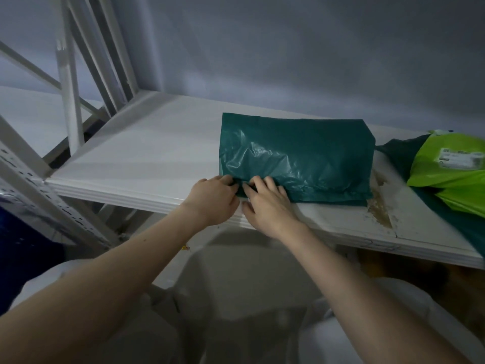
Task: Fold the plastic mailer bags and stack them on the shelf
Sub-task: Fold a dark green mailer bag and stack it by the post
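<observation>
Your teal mailer bag (pixel 296 158) lies flat on the white shelf (pixel 147 153), its long side running along the shelf's front edge, probably so that edge gives you a straight line to fold against. It is thin, glossy plastic, creased and crinkled toward its near left corner, so it will likely slip and spring back unless pinned. Your left hand (pixel 212 198) curls its fingers onto that corner and pinches the film; your right hand (pixel 267 203), touching it at 3 o'clock, lies spread with its fingers pressing the bag's near edge down. At 3 o'clock from the bag, a loose heap of lime green and dark green bags (pixel 451 174) waits unfolded. Between them the shelf's coating is chipped and stained brown (pixel 380 203).
</observation>
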`<action>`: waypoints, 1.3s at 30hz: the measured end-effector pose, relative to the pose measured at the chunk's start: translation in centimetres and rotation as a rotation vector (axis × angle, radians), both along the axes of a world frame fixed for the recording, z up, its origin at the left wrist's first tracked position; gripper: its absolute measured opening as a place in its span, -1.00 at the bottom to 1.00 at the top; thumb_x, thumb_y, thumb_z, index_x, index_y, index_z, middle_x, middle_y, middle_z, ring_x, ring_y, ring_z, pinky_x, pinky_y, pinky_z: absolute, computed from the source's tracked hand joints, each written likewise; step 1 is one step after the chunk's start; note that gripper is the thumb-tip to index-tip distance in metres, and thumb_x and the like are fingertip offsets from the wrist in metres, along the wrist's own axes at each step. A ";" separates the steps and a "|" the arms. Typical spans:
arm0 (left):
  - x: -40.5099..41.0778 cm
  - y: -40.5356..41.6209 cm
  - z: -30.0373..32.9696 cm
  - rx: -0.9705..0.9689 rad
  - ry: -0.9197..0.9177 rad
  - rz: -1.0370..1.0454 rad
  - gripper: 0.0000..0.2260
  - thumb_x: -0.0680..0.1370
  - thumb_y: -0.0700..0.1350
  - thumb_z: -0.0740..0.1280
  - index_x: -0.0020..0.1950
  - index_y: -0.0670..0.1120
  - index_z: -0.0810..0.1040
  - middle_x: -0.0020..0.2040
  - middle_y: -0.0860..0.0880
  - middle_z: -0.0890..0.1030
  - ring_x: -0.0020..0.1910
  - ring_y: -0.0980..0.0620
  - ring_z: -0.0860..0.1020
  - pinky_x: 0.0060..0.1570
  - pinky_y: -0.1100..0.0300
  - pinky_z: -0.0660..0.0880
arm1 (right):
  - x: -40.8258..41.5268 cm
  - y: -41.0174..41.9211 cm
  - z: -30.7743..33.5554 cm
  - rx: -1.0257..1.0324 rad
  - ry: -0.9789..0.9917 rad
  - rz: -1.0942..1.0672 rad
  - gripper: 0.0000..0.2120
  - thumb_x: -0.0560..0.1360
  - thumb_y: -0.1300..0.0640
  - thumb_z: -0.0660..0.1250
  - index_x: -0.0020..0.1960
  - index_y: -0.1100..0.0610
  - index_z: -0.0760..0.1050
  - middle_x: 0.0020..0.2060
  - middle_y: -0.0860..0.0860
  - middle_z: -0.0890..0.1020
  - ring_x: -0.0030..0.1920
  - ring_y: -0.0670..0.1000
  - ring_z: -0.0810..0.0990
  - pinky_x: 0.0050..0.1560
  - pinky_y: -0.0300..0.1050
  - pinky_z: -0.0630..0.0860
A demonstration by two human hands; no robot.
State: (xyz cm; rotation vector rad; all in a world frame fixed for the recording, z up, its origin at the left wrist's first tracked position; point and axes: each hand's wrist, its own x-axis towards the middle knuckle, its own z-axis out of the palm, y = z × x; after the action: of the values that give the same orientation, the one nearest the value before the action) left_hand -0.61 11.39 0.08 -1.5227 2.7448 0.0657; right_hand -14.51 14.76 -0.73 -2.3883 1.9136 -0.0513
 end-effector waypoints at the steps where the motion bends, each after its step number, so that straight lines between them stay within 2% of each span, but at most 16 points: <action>1: -0.2 0.3 0.0 -0.026 -0.033 0.000 -0.63 0.61 -0.01 0.01 0.38 -0.03 0.35 0.31 -0.02 0.42 0.25 -0.03 0.44 0.11 0.07 0.39 | 0.1 0.1 0.0 0.002 0.011 -0.006 -0.53 0.60 -0.01 0.05 0.45 0.15 0.23 0.29 0.05 0.31 0.29 0.11 0.23 0.28 0.08 0.23; 4: -0.6 0.8 -0.5 -0.112 -0.117 0.001 -0.60 0.61 0.05 -0.01 0.41 -0.03 0.29 0.31 -0.02 0.42 0.23 -0.02 0.46 0.06 0.10 0.41 | 0.3 0.5 0.0 -0.002 0.046 -0.013 -0.52 0.60 -0.02 0.04 0.47 0.15 0.18 0.31 0.03 0.31 0.32 0.12 0.23 0.32 0.11 0.19; 9: -1.3 1.4 -1.0 -0.180 -0.194 0.011 -0.56 0.62 0.08 -0.03 0.46 -0.05 0.21 0.26 -0.07 0.44 0.14 -0.06 0.51 0.00 0.10 0.40 | 0.0 0.9 0.0 -0.002 0.042 -0.033 -0.52 0.60 -0.02 0.04 0.46 0.15 0.19 0.32 0.02 0.32 0.31 0.10 0.25 0.30 0.08 0.25; 13: -1.7 1.6 -1.4 -0.247 -0.253 -0.016 -0.52 0.59 0.06 -0.15 0.41 -0.10 0.25 0.20 -0.12 0.47 0.05 -0.08 0.53 -0.06 0.11 0.33 | -0.6 1.0 0.1 -0.001 0.058 -0.059 -0.54 0.60 -0.05 0.04 0.41 0.17 0.25 0.30 0.03 0.33 0.31 0.09 0.26 0.25 0.09 0.27; 16: -1.8 1.6 -1.8 -0.224 -0.264 0.008 -0.39 0.51 0.09 -0.25 0.47 -0.14 0.17 0.30 -0.17 0.41 0.15 -0.11 0.50 0.13 0.07 0.33 | -1.6 1.1 0.2 0.002 0.083 -0.097 -0.54 0.61 -0.07 0.02 0.39 0.17 0.29 0.31 0.02 0.33 0.31 0.07 0.26 0.24 0.10 0.25; 19: -1.8 1.4 -2.1 -0.178 -0.270 0.054 -0.44 0.60 0.10 -0.16 0.51 -0.19 0.08 0.41 -0.22 0.29 0.31 -0.16 0.40 0.33 -0.01 0.21 | -2.9 1.3 0.4 0.009 0.111 -0.147 -0.55 0.61 -0.06 0.00 0.38 0.18 0.31 0.34 0.03 0.31 0.32 0.07 0.25 0.25 0.11 0.24; 24: -2.0 0.4 -2.0 -0.164 -0.256 0.117 -0.52 0.60 0.08 -0.10 0.39 -0.17 0.26 0.30 -0.18 0.40 0.25 -0.15 0.44 0.31 -0.03 0.23 | -4.8 1.8 0.6 0.003 0.141 -0.200 -0.55 0.61 -0.04 0.00 0.37 0.18 0.33 0.37 0.04 0.28 0.33 0.07 0.25 0.24 0.10 0.26; 27: -2.0 -0.6 -1.8 -0.125 -0.275 0.146 -0.48 0.55 0.07 -0.19 0.33 -0.13 0.35 0.24 -0.15 0.45 0.19 -0.13 0.46 0.25 -0.06 0.27 | -5.9 2.4 0.4 -0.015 0.168 -0.230 -0.55 0.61 -0.02 0.00 0.38 0.19 0.33 0.37 0.04 0.29 0.32 0.07 0.26 0.23 0.09 0.27; 31: -2.2 -1.0 -1.4 -0.102 -0.295 0.174 -0.48 0.54 0.02 -0.20 0.25 -0.08 0.44 0.20 -0.15 0.46 0.17 -0.16 0.47 0.30 -0.17 0.20 | -7.0 2.7 0.1 0.009 0.142 -0.257 -0.54 0.61 -0.02 -0.03 0.43 0.18 0.25 0.38 0.02 0.28 0.31 0.07 0.26 0.24 0.09 0.28; 35: -3.1 0.0 -1.3 -0.149 -0.205 0.260 -0.53 0.60 0.06 -0.09 0.29 -0.17 0.40 0.25 -0.13 0.36 0.25 -0.09 0.34 0.32 -0.09 0.17 | -7.6 2.3 -0.2 0.056 0.051 -0.233 -0.53 0.61 -0.01 -0.01 0.46 0.16 0.18 0.38 0.01 0.29 0.31 0.09 0.26 0.26 0.06 0.28; 37: -3.9 0.3 -1.4 -0.213 -0.095 0.169 -0.52 0.57 0.06 -0.10 0.30 -0.16 0.39 0.25 -0.11 0.35 0.23 -0.07 0.35 0.25 -0.03 0.24 | -7.9 2.1 -0.1 0.059 0.034 -0.219 -0.53 0.61 -0.01 0.01 0.45 0.17 0.21 0.35 0.02 0.31 0.28 0.10 0.28 0.25 0.04 0.29; 39: -4.8 0.5 -1.3 -0.222 -0.006 0.017 -0.42 0.50 0.07 -0.20 0.33 -0.13 0.39 0.26 -0.07 0.41 0.22 -0.06 0.40 0.20 0.01 0.30 | -8.0 2.0 0.0 0.056 0.025 -0.207 -0.54 0.60 -0.01 0.03 0.42 0.19 0.26 0.33 0.03 0.33 0.26 0.10 0.30 0.24 0.04 0.31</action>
State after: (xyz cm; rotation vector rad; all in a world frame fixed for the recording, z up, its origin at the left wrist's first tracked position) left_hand -5.40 11.90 -1.23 -1.5897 2.8150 -0.2515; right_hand -22.52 16.76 -0.68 -2.1579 2.1369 0.0190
